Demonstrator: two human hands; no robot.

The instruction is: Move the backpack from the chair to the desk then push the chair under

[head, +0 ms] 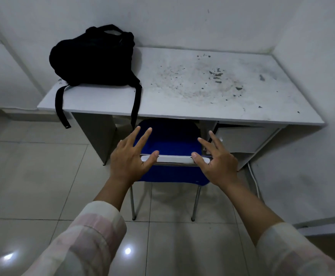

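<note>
A black backpack [93, 58] lies on the left end of the white desk [202, 104], two straps hanging over the front edge. The blue chair [170, 142] stands with its seat partly under the desk and its white-topped backrest toward me. My left hand [131, 158] and my right hand [215, 160] hover at the two ends of the backrest top, fingers spread, thumbs touching or just above the white rail. Neither hand holds anything.
The desk sits in a corner, walls behind and to the right. A drawer unit [242, 139] fills the desk's right underside, a side panel [95, 134] its left. A white cable [254, 180] runs down by the right wall. Glossy tiled floor [33, 176] lies around.
</note>
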